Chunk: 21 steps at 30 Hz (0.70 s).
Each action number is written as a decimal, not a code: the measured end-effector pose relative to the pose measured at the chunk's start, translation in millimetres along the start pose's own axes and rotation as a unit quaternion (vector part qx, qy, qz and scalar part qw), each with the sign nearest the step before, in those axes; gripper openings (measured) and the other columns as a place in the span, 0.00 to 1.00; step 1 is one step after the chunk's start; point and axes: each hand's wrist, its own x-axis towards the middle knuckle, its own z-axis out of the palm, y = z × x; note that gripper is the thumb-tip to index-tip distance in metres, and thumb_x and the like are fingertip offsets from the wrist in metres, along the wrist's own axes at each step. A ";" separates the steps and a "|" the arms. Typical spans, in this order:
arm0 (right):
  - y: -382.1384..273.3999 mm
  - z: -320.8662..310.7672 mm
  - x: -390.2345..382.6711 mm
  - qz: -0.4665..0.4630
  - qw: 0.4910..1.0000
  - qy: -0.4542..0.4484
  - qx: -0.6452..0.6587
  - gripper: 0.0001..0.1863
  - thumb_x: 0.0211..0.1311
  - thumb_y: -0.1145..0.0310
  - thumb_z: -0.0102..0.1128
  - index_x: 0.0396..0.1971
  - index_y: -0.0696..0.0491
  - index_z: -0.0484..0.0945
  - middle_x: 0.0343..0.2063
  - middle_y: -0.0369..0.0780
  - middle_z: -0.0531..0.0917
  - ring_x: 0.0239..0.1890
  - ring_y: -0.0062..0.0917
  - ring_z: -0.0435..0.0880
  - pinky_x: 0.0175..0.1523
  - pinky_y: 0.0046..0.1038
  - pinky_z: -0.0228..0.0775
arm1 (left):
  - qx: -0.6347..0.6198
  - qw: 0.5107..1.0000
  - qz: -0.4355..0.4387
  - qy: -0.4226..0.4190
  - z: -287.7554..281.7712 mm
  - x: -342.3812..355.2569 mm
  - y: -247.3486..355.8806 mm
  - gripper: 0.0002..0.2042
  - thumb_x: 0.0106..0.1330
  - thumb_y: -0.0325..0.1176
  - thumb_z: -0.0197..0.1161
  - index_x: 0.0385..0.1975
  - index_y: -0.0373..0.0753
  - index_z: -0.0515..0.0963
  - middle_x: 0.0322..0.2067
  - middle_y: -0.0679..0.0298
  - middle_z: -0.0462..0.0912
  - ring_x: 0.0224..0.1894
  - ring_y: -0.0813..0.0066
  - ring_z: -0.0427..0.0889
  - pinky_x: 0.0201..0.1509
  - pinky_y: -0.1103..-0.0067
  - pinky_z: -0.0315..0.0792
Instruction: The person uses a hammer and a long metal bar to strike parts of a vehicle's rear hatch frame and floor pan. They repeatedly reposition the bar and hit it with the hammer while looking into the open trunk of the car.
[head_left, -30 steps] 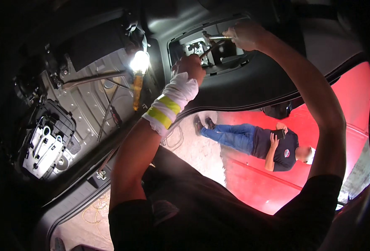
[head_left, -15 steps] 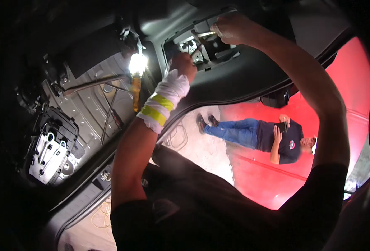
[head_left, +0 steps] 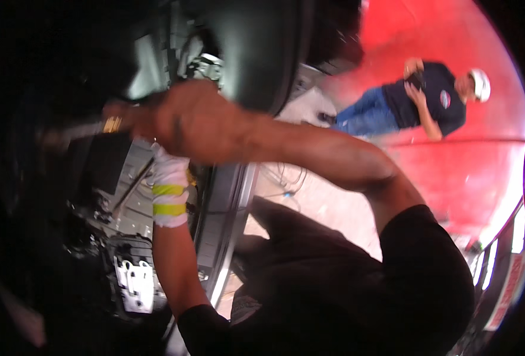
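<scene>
My right hand (head_left: 188,121) is closed on a long, thin tool (head_left: 87,130) with a yellowish band near the grip. Motion smears both, so the tool's kind does not show. It points left across the dark car interior. Below and behind that hand rises my left forearm, its wrist wrapped in a white cloth (head_left: 170,169) with yellow bands. My left hand is hidden behind the right one, and its fingers do not show. Just above my right hand, a lit metal mechanism (head_left: 208,66) shows in an opening of the dark trim panel (head_left: 253,53).
At lower left, a black tray (head_left: 120,243) holds a white piece with metal tools (head_left: 137,285). A dark rod (head_left: 133,187) lies on the grey metal floor. Outside, a person (head_left: 425,98) in a white cap holds a dark device before a red wall (head_left: 405,29). Cables (head_left: 286,178) lie on the ground.
My right hand has swung left and down from the panel opening, crossing in front of my left hand. The view has turned, and the bright lamp no longer shows.
</scene>
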 end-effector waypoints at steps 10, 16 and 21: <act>14.2 -26.0 -116.5 0.056 0.934 0.197 0.291 0.29 0.52 0.67 0.54 0.58 0.48 0.73 0.19 0.43 0.77 0.23 0.37 0.80 0.30 0.36 0.70 | -0.104 0.990 -0.099 -0.002 -26.9 -36.9 11.6 0.15 0.62 0.36 0.60 0.47 0.39 0.77 0.42 0.53 0.81 0.42 0.59 0.79 0.46 0.69 0.73; 36.4 -14.0 -154.5 0.042 0.906 0.196 0.373 0.33 0.51 0.69 0.55 0.62 0.51 0.68 0.20 0.44 0.77 0.21 0.38 0.80 0.27 0.37 0.68 | -0.088 0.989 -0.117 -0.023 -22.5 -37.8 34.7 0.16 0.62 0.37 0.60 0.48 0.39 0.76 0.43 0.54 0.80 0.42 0.62 0.78 0.45 0.70 0.73; 45.4 -21.8 -168.9 0.140 0.903 0.225 0.339 0.35 0.48 0.70 0.58 0.63 0.50 0.67 0.22 0.44 0.79 0.24 0.38 0.82 0.28 0.36 0.70 | -0.074 0.990 -0.119 -0.023 -33.4 -38.3 51.8 0.17 0.63 0.37 0.61 0.49 0.38 0.75 0.43 0.55 0.80 0.41 0.64 0.78 0.44 0.71 0.72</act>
